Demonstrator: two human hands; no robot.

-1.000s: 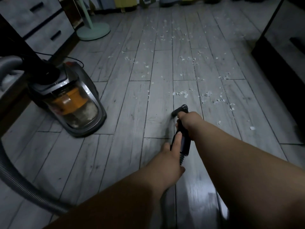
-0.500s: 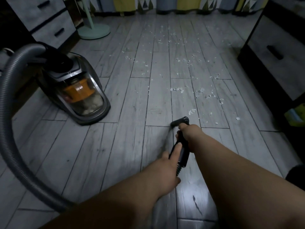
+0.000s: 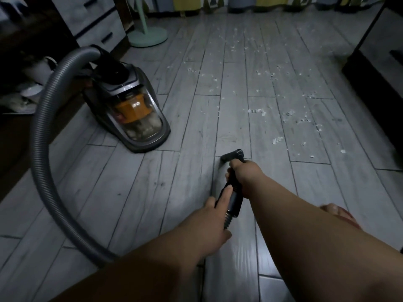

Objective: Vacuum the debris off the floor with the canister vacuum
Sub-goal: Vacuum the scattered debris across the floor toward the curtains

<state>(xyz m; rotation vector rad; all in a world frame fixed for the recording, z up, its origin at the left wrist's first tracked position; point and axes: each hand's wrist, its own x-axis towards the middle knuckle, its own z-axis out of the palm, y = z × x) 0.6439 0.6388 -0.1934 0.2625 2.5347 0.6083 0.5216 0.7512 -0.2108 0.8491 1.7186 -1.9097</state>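
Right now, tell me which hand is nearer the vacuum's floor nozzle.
Right. The right hand grips the wand just behind the nozzle, almost touching it. The left hand holds the same wand farther back, toward the person.

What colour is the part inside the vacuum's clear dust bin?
Orange, seen through the clear bin of the canister vacuum; the head view shows it plainly.

The room was dim, all of it washed in a cold grey-blue. A pale sheen lay on the nearest boards of the floor point(image 3: 244, 258), the only real glare. Small highlights glinted on the clear bin of the canister vacuum point(image 3: 139, 118). The far-left corner and the cabinet point(image 3: 379, 88) on the right sank into near-black. The distant debris point(image 3: 257, 111) looked soft and smeared, and plank lines bowed toward the edges.
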